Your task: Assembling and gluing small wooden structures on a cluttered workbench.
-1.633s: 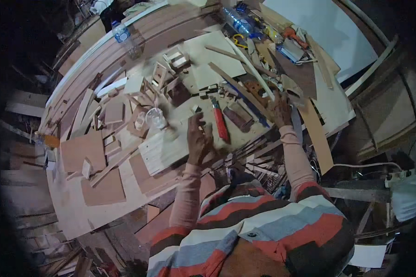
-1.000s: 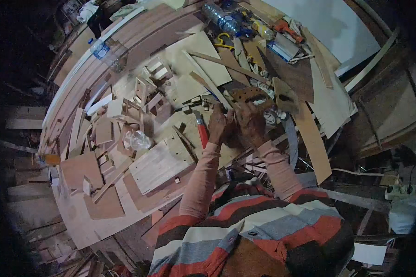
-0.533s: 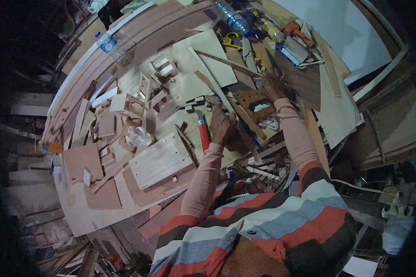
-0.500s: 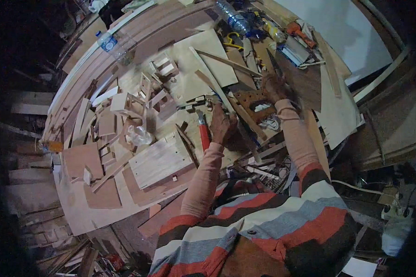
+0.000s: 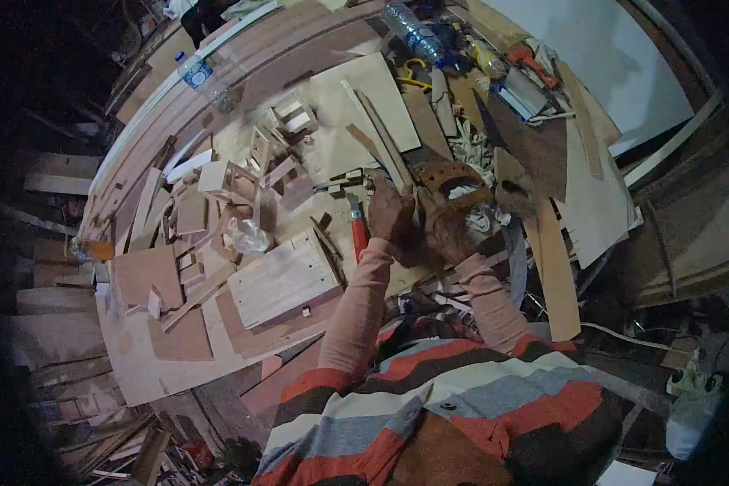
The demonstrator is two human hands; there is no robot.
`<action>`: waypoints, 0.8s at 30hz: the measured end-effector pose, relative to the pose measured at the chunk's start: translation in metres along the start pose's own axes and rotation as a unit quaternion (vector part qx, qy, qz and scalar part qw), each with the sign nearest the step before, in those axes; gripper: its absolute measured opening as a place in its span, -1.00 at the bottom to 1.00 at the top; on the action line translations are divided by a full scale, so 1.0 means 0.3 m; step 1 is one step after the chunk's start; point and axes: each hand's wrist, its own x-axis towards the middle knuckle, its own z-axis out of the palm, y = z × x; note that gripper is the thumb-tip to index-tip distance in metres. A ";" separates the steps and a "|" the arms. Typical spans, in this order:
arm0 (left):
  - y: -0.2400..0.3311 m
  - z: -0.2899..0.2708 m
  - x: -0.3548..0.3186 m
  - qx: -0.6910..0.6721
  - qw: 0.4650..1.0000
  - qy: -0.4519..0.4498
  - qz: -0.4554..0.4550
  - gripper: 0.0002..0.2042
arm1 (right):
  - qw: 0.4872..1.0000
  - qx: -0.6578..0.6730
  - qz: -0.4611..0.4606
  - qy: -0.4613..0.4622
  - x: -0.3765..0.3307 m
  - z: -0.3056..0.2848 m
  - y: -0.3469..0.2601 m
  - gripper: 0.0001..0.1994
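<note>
Two thin wooden strips (image 5: 378, 134) lie side by side, slanting up and away from my hands. My left hand (image 5: 390, 212) is closed around their near end. Close against it on the right, my right hand (image 5: 447, 230) is closed at the same end, its fingertips partly hidden. A red-handled tool (image 5: 358, 229) with a metal blade lies left of my left wrist. By the left fingers rests a small dark metal tool (image 5: 342, 182). Just beyond my right hand is a brown wooden saw handle (image 5: 447, 176); a second brown handle (image 5: 513, 185) lies farther right.
Small wooden box frames (image 5: 227, 180) and a pale plank box (image 5: 285, 278) crowd the table's left half. A thin pale board (image 5: 364, 105) lies beyond my hands. Plastic bottles (image 5: 417, 36), a white cloth (image 5: 471, 150) and an orange tool (image 5: 535, 65) lie at the far right.
My right hand has come down and left beside my left hand. The strip it held has swung round to lie alongside the other. The second brown handle has come into sight.
</note>
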 end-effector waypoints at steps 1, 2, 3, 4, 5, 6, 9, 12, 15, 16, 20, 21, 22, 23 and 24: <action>0.014 0.007 -0.008 0.009 1.000 0.015 0.009 -0.36 | 0.998 -0.049 -0.048 0.007 -0.005 0.020 0.012 -0.61; 0.024 0.011 -0.010 0.004 1.000 0.002 0.012 -0.38 | 0.992 -0.104 -0.076 0.000 -0.013 0.039 0.031 -0.59; 0.031 0.014 -0.005 -0.003 0.999 0.012 0.036 -0.39 | 0.990 -0.106 -0.096 0.018 -0.028 0.053 0.054 -0.58; 0.034 0.018 0.002 -0.010 0.999 0.017 0.049 -0.40 | 0.989 -0.113 -0.097 0.023 -0.045 0.067 0.077 -0.57; 0.032 0.023 0.007 -0.017 0.999 0.030 0.041 -0.42 | 0.986 -0.124 -0.109 0.036 -0.057 0.080 0.100 -0.56; 0.026 0.027 0.013 -0.024 0.999 0.035 0.023 -0.43 | 0.988 -0.124 -0.096 0.010 -0.055 0.088 0.124 -0.57; 0.012 0.044 0.019 0.024 0.999 0.038 0.030 -0.42 | 0.995 -0.036 -0.036 -0.082 -0.003 0.046 0.176 -0.57; 0.044 0.053 0.051 0.087 0.996 0.023 0.006 -0.36 | 0.987 0.068 0.057 -0.135 0.084 -0.041 0.130 -0.60; 0.097 0.029 0.018 0.064 0.997 0.032 -0.004 -0.29 | 0.994 -0.103 -0.007 -0.020 0.126 -0.130 0.047 -0.65; 0.114 0.017 -0.004 0.040 0.997 0.058 0.012 -0.27 | 0.994 -0.106 -0.018 -0.020 0.161 -0.160 0.034 -0.66; 0.167 -0.029 -0.037 0.029 0.998 0.045 0.018 -0.29 | 0.993 -0.091 -0.032 -0.066 0.268 -0.168 0.018 -0.63; 0.169 -0.042 -0.041 0.027 0.998 0.039 0.040 -0.31 | 0.994 -0.094 -0.032 -0.034 0.293 -0.142 0.015 -0.63; 0.166 -0.056 -0.057 0.047 0.995 0.055 0.073 -0.33 | 0.995 -0.095 -0.032 -0.005 0.314 -0.100 0.008 -0.63; 0.164 -0.070 -0.074 0.068 0.989 0.073 0.106 -0.35 | 0.995 -0.095 -0.031 0.024 0.337 -0.061 0.002 -0.63; 0.168 -0.082 -0.095 0.110 0.976 0.110 0.152 -0.37 | 0.999 -0.038 -0.031 -0.017 0.386 -0.038 -0.001 -0.64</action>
